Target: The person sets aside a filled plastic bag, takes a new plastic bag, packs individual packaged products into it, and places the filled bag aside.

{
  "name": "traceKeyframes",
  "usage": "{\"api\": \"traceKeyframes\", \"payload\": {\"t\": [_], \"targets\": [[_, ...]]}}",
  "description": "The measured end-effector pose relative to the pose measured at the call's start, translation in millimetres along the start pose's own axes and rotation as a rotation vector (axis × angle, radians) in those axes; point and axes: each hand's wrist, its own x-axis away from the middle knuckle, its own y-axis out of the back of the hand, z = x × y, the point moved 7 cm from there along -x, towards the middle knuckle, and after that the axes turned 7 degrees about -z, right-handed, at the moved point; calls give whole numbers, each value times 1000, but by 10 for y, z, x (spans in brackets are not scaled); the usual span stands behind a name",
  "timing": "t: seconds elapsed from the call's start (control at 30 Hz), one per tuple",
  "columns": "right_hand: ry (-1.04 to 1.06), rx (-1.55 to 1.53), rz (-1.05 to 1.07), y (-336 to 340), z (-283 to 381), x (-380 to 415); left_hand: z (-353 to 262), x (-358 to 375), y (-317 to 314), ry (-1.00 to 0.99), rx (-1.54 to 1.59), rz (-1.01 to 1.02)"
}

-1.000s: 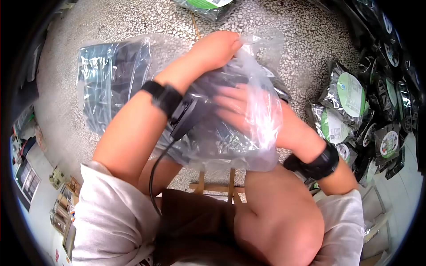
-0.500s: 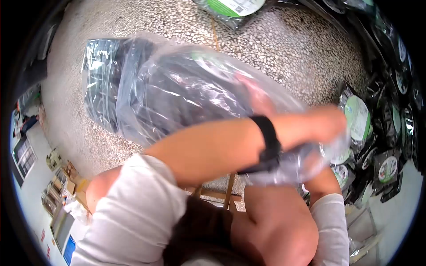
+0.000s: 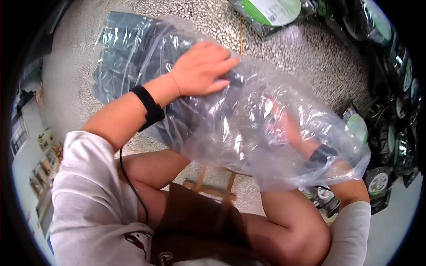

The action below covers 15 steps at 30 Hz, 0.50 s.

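A large clear plastic bag lies across my lap and the floor in front of me, with dark plastic-wrapped packages packed in its far left part. On top of the bag, above the packages, rests my left hand, its fingers extended and its palm down. My right arm reaches in through the bag's right end, so my right hand shows through the film. Glare and wrinkles blur its fingers, and I cannot make out anything in them.
Black packages with round labels are piled along the right side. At the top lies a package with a green and white label. Speckled stone flooring extends beyond the bag. Wooden legs stand below, between my knees.
My left hand has moved from the bag's right end to the top of its left half. The right part of the bag is now spread wider, with my right arm inside it.
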Motion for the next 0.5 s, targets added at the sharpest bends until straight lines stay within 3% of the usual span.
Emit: {"api": "traceKeyframes", "payload": {"t": [0.07,0.13,0.2,0.23,0.27,0.33,0.37,0.43,0.47,0.5], "targets": [[3,47,39,-45,73,-9,62,56,-25,58,78,30],[-4,90,78,-126,118,-54,-134,53,214,-110,142,-304],[-12,131,91,-199,139,-114,-429,58,288,-264,193,-280],[-11,158,108,-287,173,-135,-520,24,-23,-341,63,-147],[-12,174,112,-320,159,-131,-549,-45,-218,-395,183,-80],[-4,198,122,-386,187,-179,-722,-139,-438,-457,-64,-11],[-15,201,120,-386,186,-171,-760,-148,-465,-452,-55,-10],[-41,200,112,-347,164,-185,-695,-199,-229,-303,253,-275],[-51,204,116,-329,158,-182,-744,-257,-201,-303,266,-269],[-60,210,119,-312,159,-172,-675,-351,-118,-116,547,-290]]}}
